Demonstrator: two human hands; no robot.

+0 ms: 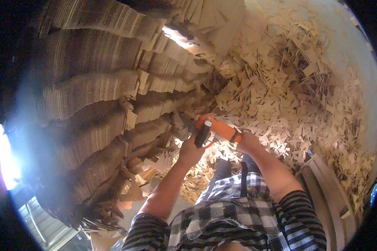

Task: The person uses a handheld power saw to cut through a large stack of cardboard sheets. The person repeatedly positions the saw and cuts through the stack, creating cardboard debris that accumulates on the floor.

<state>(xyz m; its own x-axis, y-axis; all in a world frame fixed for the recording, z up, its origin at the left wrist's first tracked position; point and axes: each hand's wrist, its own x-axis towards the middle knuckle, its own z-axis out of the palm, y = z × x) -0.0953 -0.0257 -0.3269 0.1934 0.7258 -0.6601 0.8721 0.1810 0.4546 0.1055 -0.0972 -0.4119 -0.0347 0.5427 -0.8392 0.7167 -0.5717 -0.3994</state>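
The left hand point(191, 149) has its grip closed around the black front handle point(203, 136) of an orange power tool point(224, 131), while the right hand point(249, 143) is wrapped around the rear end of the body. The tool is held out in front of the person's waist, its front near the layered brown stacks point(100, 58), though whether they touch cannot be told; loose tan scraps point(259, 98) lie heaped beyond and to the right.
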